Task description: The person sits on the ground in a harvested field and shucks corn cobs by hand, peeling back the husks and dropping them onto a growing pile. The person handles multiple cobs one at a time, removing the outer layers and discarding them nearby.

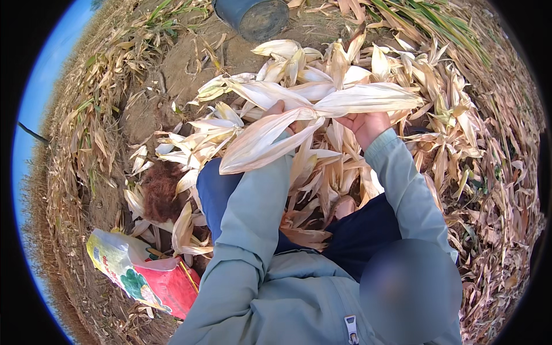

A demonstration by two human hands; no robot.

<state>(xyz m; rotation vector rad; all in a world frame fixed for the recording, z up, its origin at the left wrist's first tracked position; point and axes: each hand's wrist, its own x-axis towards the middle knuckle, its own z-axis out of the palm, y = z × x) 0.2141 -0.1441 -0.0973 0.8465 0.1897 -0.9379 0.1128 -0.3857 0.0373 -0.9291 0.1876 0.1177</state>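
Observation:
A pale, dry corn husk (pixel 366 100), its leaves spread out like a star, is held up over a heap of other husks (pixel 332 172). My left hand (pixel 279 113) grips it near its middle, with the palm and most fingers hidden behind the leaves. On the other side of the husk's centre, my right hand (pixel 364 125) has its fingers under the broad leaf; their tips are out of sight. Beyond both hands lie more loose husks (pixel 284 64).
A dark plastic bucket (pixel 250 17) lies tipped at the top. A tuft of brown corn silk (pixel 163 192) and a printed red, white and yellow bag (pixel 151 276) are at the left. Dry stalks and leaves (pixel 496 241) cover the ground at the right.

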